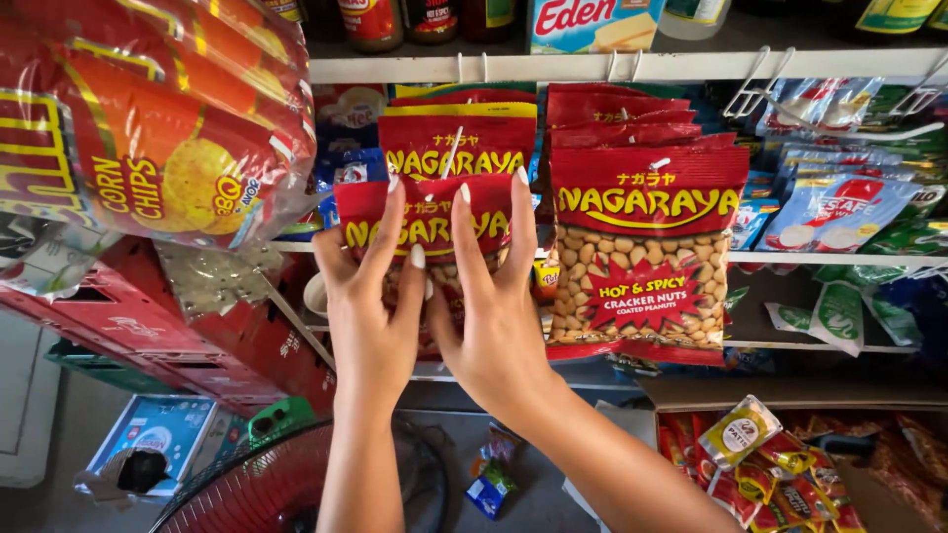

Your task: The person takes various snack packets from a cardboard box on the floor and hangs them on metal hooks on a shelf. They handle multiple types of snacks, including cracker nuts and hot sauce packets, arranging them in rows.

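Note:
Both my hands reach up to a red snack packet of coated peanuts (434, 222) at a wire hook on a white rack. My left hand (370, 296) grips the packet's left side, fingers spread up over its red top band. My right hand (494, 296) holds its right side, with fingertips at the top edge. The packet's clear lower half is mostly hidden behind my palms. More packets of the same kind (459, 138) hang behind it, and a second row of them (642, 247) hangs just to the right.
A large clear bag of red corn chip packs (148, 128) hangs at upper left. Blue and green sachets (839, 207) hang at right. A cardboard box of small sachets (780, 464) sits at lower right. Red crates (148, 336) and a fan grille (257, 494) are below left.

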